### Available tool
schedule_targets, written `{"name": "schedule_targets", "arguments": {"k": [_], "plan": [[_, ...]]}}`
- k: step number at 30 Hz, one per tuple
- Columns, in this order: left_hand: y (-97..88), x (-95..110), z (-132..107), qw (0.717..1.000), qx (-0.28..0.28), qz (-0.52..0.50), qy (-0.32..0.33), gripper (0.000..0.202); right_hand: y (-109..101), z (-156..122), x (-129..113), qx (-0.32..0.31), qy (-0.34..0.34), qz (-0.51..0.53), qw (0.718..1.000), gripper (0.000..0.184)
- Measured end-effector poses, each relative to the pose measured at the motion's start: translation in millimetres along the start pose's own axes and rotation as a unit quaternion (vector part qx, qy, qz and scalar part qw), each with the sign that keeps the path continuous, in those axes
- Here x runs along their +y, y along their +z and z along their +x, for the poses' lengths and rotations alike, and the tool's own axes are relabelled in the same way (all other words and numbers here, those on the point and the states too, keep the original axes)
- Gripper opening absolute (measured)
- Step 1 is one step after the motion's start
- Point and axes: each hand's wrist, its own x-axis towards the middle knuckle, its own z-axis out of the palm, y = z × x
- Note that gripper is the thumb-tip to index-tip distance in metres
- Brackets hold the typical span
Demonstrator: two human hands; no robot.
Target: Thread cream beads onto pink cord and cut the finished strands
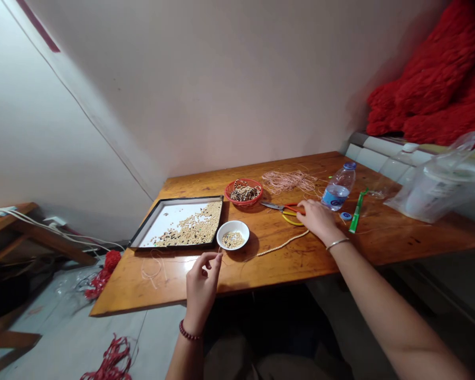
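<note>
On the worktop, the scissors lay just left of the right grip, the nearer one, their long axis running sideways, blades pointing away; whether it was closed on their handle end, I couldn't tell. The left grip, narrow, pinched a thin thread.
</note>
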Motion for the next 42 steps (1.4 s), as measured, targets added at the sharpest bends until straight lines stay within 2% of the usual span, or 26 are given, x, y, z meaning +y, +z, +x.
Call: {"name": "schedule_targets", "arguments": {"k": [2,4,9,12,15,18,19,20,22,25,27,30,34,36,37,38,40,42], "plan": [[0.3,-3,-2,1.000,-0.009,-0.004,-0.005,0.027,3,15,-6,-0.103,-0.024,-0.041,0.994,0.038],[0.5,-6,-3,1.000,-0.014,-0.004,-0.005,0.027,7,32,-10,-0.161,-0.027,-0.056,0.985,0.036],[-0.4,-13,-7,1.000,-0.023,-0.006,-0.007,0.027,17,66,-15,-0.225,-0.036,-0.080,0.970,0.041],[-1.8,-15,-9,1.000,-0.027,-0.010,-0.009,0.027,19,78,-13,-0.249,-0.048,-0.085,0.964,0.038],[-3.0,-16,-11,0.999,-0.031,-0.012,-0.011,0.028,13,84,-5,-0.236,-0.041,-0.093,0.966,0.037],[-3.0,-13,-10,0.999,-0.046,-0.015,-0.018,0.030,-1,82,9,-0.202,-0.029,-0.100,0.974,0.038],[-2.7,-11,-9,0.998,-0.055,-0.019,-0.022,0.030,-7,79,14,-0.186,-0.024,-0.099,0.977,0.038],[-2.2,-8,-7,0.997,-0.066,-0.025,-0.026,0.031,-13,74,20,-0.141,-0.018,-0.083,0.986,0.038],[-1.2,-4,-1,0.995,-0.090,-0.040,-0.027,0.031,-25,59,29,-0.079,-0.006,-0.024,0.997,0.035],[-1.2,-1,7,0.990,-0.129,-0.057,-0.003,0.029,-36,17,34,-0.049,0.004,0.126,0.991,0.024],[-3.4,-2,8,0.986,-0.157,-0.062,-0.002,0.028,-41,-24,30,-0.092,0.016,0.278,0.956,0.028],[-10.5,-11,-1,0.978,-0.192,-0.067,-0.041,0.030,-44,-95,16,-0.203,0.026,0.448,0.870,0.038],[-22.9,-28,-25,0.974,-0.207,-0.068,-0.067,0.032,-37,-174,-2,-0.344,0.071,0.584,0.732,0.044],[-27.4,-32,-36,0.981,-0.191,-0.002,-0.042,0.032,-28,-198,-8,-0.383,0.089,0.617,0.682,0.045],[-28.3,-32,-39,0.984,-0.166,0.056,-0.017,0.032,-22,-206,-10,-0.396,0.095,0.631,0.661,0.048],[-27.9,-30,-41,0.983,-0.138,0.122,0.014,0.032,-17,-212,-12,-0.419,0.099,0.651,0.626,0.054],[-21.9,-21,-41,0.961,-0.100,0.242,0.084,0.029,-10,-218,-18,-0.437,0.135,0.695,0.554,0.061],[-8.8,-7,-35,0.933,-0.123,0.305,0.148,0.022,-10,-220,-24,-0.443,0.176,0.705,0.526,0.060]]}}
